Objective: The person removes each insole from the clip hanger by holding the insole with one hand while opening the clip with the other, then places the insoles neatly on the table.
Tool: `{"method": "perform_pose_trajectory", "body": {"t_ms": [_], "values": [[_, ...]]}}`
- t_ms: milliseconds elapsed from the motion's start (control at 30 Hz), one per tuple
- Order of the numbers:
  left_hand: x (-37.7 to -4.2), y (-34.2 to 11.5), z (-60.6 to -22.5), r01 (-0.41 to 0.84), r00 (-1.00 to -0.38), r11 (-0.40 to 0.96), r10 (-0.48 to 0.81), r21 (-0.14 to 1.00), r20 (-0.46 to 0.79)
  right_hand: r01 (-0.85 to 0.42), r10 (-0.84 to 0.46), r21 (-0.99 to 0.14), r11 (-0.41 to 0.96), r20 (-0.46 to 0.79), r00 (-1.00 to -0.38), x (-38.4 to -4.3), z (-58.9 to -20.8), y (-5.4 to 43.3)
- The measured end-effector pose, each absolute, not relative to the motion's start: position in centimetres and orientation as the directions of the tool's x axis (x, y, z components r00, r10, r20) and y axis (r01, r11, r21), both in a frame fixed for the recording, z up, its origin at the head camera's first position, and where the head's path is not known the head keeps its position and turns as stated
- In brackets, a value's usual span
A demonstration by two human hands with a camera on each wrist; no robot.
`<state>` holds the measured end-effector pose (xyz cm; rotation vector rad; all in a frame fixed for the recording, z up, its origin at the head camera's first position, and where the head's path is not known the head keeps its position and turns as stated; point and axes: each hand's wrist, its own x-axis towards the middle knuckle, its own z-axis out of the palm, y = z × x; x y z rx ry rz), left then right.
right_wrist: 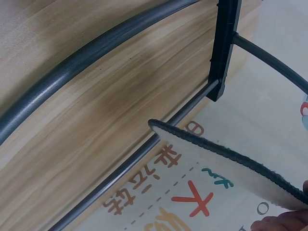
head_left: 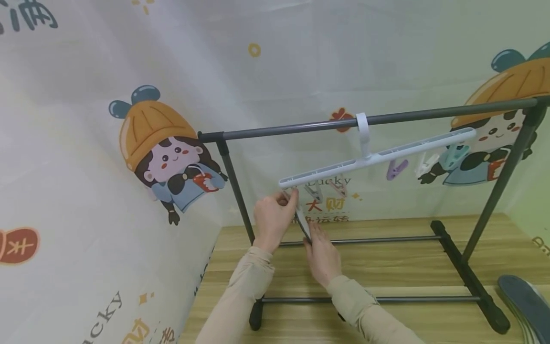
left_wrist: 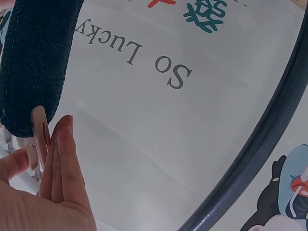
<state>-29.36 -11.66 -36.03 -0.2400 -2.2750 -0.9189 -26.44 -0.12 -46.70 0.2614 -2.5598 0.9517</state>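
Observation:
A dark blue plush insole (left_wrist: 38, 62) with a pale underside (right_wrist: 231, 168) hangs below the left end of a white clip hanger (head_left: 322, 173). At its upper end sits a beige clothespin (left_wrist: 40, 130), its jaws over the insole's edge. My left hand (head_left: 272, 220) pinches this clothespin between thumb and straight fingers. Lower down, my right hand (head_left: 324, 255) holds the insole's other end between thumb and fingers; only its fingertips (right_wrist: 281, 222) show in the right wrist view.
The hanger hooks over the top bar (head_left: 296, 128) of a dark metal rack on a wooden table (head_left: 386, 267). Other clothespins dangle from it, including a purple one (head_left: 397, 169) and a teal one (head_left: 455, 156). More insoles (head_left: 526, 303) lie at the right. A printed cloth hangs behind.

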Motion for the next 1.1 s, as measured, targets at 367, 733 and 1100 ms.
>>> {"method": "perform_pose_trajectory", "body": {"t_ms": [367,733,1100], "values": [[-29.4,-11.5,-35.8,0.405,-0.768,0.722,-0.065,0.561,0.637,-0.291,-0.004,-0.621,0.727,0.42,-0.907,-26.8,-46.8,0.8],[-29.5,-11.3,-35.4,0.404,-0.772,0.727,-0.055,0.555,0.633,-0.328,-0.058,-0.575,0.749,0.436,-0.898,-25.3,-48.2,2.7],[-29.7,-11.6,-35.7,0.39,-0.783,0.726,-0.063,0.567,0.619,-0.306,-0.036,-0.559,0.771,0.441,-0.897,-23.9,-48.8,5.5]]}}
